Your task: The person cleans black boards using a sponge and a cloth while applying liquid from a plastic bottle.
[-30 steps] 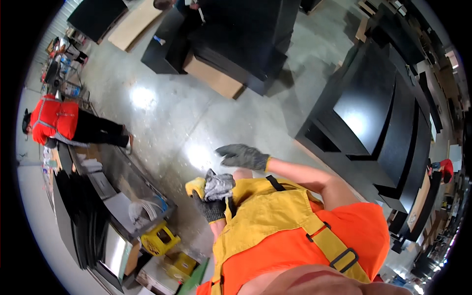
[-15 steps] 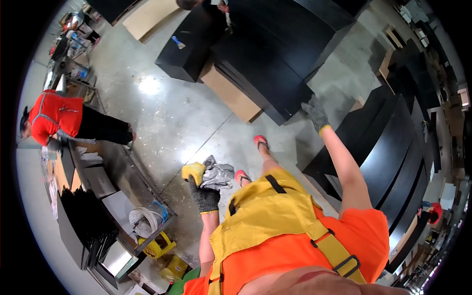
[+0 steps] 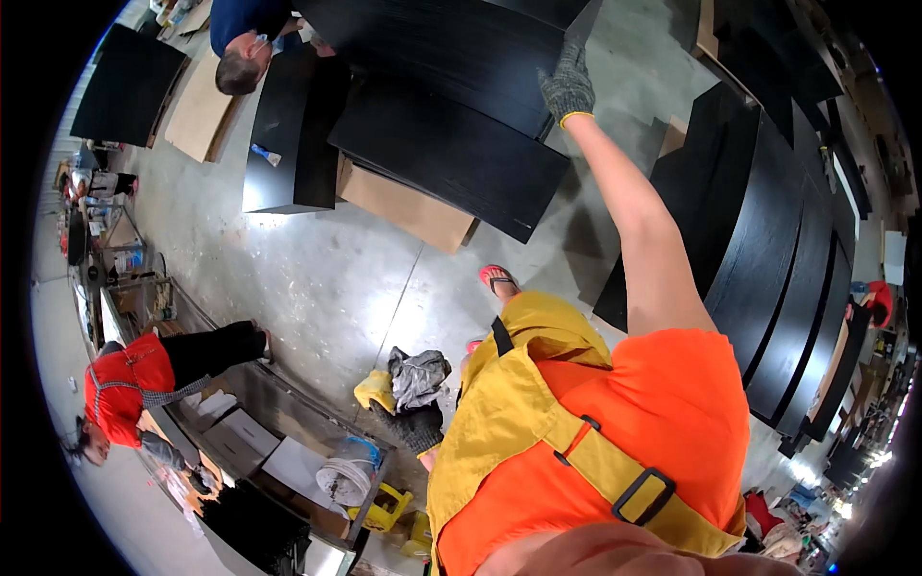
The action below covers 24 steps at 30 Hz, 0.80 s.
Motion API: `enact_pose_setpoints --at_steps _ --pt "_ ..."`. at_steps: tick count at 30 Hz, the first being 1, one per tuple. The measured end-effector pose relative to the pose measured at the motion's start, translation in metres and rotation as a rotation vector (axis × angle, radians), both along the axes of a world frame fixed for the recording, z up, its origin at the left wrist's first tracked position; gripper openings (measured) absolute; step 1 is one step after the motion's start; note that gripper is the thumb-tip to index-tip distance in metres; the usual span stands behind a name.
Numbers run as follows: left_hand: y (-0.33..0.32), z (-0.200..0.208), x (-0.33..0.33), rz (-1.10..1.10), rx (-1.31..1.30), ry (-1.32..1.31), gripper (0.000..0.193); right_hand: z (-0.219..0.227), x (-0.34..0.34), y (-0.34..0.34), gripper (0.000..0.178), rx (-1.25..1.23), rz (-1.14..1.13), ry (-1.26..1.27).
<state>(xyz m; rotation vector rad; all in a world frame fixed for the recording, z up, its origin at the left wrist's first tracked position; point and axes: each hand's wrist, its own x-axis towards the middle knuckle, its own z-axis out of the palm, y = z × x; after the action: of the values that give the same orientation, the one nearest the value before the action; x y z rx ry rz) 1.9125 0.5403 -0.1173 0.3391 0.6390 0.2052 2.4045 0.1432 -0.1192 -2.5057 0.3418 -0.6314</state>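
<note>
Light touch at the edge

The right hand point(image 3: 568, 88), empty, thumb spread, is set at the right edge of the large black panel point(image 3: 466, 53); flat pressure seems best. A grey rag point(image 3: 417, 377) and yellow wad point(image 3: 376, 388) are gripped in the left hand point(image 3: 413, 422).

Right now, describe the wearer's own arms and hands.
The right hand wears a mottled dark-grey knit glove with a yellow cuff edge; the left hand wears a similar dark glove. The right forearm is bare below a short orange sleeve.

Crumpled grey rag point(image 3: 419, 376) in left hand point(image 3: 413, 425)
</note>
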Motion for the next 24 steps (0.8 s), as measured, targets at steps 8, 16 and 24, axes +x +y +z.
enact_pose_setpoints --at_steps 8,16,24 --pt "0.0 0.005 0.01 -0.058 0.026 0.014 0.069 -0.056 0.001 -0.013 0.083 -0.399 -0.062 0.472" --pt "0.001 0.016 0.015 -0.14 0.062 0.023 0.068 -0.205 -0.212 0.052 0.063 0.294 0.188 0.879" --pt "0.0 0.021 0.012 -0.175 0.064 0.04 0.068 -0.251 -0.26 0.112 0.037 0.389 0.624 0.613"
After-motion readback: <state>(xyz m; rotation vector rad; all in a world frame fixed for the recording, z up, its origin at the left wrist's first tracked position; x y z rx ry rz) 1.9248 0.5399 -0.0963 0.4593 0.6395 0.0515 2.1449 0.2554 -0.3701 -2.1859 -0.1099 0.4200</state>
